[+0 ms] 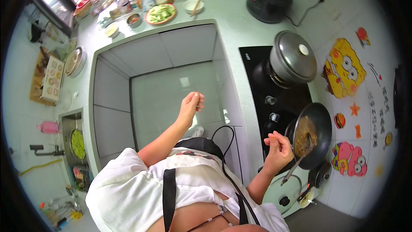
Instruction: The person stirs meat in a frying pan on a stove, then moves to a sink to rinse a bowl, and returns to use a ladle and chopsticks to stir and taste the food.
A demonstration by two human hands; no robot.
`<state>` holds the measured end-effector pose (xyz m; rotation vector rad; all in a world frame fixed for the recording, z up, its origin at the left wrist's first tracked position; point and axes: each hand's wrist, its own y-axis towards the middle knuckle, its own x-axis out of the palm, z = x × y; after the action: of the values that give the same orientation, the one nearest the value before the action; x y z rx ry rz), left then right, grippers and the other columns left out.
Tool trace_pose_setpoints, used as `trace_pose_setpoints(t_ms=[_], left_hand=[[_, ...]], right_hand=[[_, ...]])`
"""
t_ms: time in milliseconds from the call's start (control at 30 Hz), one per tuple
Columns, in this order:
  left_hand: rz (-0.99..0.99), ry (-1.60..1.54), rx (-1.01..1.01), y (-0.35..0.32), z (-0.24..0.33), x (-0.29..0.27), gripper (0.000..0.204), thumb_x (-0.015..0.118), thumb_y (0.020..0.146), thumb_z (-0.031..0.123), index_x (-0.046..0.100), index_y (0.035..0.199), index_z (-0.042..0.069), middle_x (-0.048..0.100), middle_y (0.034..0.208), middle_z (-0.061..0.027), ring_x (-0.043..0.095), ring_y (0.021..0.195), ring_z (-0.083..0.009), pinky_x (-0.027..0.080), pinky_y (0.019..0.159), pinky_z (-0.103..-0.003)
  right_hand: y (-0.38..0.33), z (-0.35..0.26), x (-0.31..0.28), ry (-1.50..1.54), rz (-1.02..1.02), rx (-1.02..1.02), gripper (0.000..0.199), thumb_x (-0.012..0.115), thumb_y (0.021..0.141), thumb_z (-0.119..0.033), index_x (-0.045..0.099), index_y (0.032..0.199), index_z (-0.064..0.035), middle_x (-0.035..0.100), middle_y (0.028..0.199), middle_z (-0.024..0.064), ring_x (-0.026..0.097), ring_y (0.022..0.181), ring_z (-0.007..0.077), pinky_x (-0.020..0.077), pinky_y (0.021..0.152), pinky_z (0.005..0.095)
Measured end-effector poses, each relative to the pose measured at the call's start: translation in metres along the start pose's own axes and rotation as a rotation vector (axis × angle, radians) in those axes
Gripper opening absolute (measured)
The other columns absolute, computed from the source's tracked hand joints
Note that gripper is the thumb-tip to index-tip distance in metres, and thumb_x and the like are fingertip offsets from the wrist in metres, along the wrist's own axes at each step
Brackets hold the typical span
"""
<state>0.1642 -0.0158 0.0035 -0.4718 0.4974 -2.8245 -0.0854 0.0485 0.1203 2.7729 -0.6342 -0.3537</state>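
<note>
Bright cartoon stickers in yellow, pink and orange cover the white wall beyond the right hand's fingers. The black cooktop lies just past those fingertips, carrying a steel pot with a domed lid at its far end. Nearer, the black wok holds brown food with a spatula resting in it, just right of the right hand, whose fingers curl loosely and grip nothing. The left hand hangs over the floor, fingertips pinched together; whether anything sits between them I cannot tell. A glass lid lies below the right wrist.
</note>
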Motion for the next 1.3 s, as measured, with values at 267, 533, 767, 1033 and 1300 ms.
trace_pose_setpoints(t_ms=[267, 533, 767, 1033, 1300], left_hand=[[0.222, -0.109, 0.113, 0.035, 0.045, -0.081, 0.022, 0.041, 0.090, 0.025, 0.053, 0.083, 0.008, 0.053, 0.073, 0.0014, 0.049, 0.060, -0.0064, 0.038, 0.054, -0.020], [0.399, -0.202, 0.299, 0.091, 0.112, -0.189, 0.023, 0.042, 0.091, 0.027, 0.054, 0.083, 0.009, 0.054, 0.075, 0.0008, 0.049, 0.061, -0.0066, 0.037, 0.054, -0.020], [0.460, -0.255, 0.233, 0.145, 0.132, -0.220, 0.023, 0.042, 0.090, 0.028, 0.055, 0.085, 0.009, 0.054, 0.077, 0.0012, 0.049, 0.062, -0.0065, 0.038, 0.055, -0.020], [0.307, -0.101, 0.178, 0.258, 0.168, -0.194, 0.024, 0.044, 0.089, 0.030, 0.056, 0.091, 0.009, 0.055, 0.081, 0.0010, 0.050, 0.069, -0.0071, 0.039, 0.062, -0.021], [0.136, 0.001, 0.079, 0.397, 0.185, -0.132, 0.029, 0.044, 0.089, 0.028, 0.054, 0.104, 0.006, 0.055, 0.091, -0.0006, 0.051, 0.081, -0.0093, 0.041, 0.072, -0.024]], right_hand=[[0.047, -0.003, 0.122, 0.225, -0.250, 0.007, 0.026, 0.048, 0.088, -0.017, 0.059, 0.087, 0.0067, 0.058, 0.067, 0.0086, 0.056, 0.054, 0.0134, 0.0465, 0.053, 0.0237], [0.103, 0.030, 0.303, 0.195, -0.526, 0.204, 0.025, 0.046, 0.089, -0.016, 0.055, 0.107, -0.0012, 0.059, 0.087, 0.0061, 0.056, 0.069, 0.0095, 0.0454, 0.060, 0.0215], [0.149, 0.090, 0.418, 0.170, -0.540, 0.497, 0.039, 0.049, 0.088, -0.020, 0.040, 0.121, -0.0035, 0.052, 0.109, 0.0074, 0.056, 0.080, 0.0109, 0.0462, 0.063, 0.0218], [0.251, 0.180, 0.506, 0.121, -0.515, 0.613, 0.065, 0.054, 0.084, -0.028, 0.019, 0.132, -0.0021, 0.049, 0.116, 0.0100, 0.053, 0.091, 0.0165, 0.0422, 0.073, 0.0298], [0.328, 0.181, 0.572, 0.118, -0.645, 0.823, 0.091, 0.060, 0.077, -0.040, -0.003, 0.136, -0.0101, 0.037, 0.129, 0.0143, 0.055, 0.089, 0.0237, 0.0396, 0.082, 0.0417]])
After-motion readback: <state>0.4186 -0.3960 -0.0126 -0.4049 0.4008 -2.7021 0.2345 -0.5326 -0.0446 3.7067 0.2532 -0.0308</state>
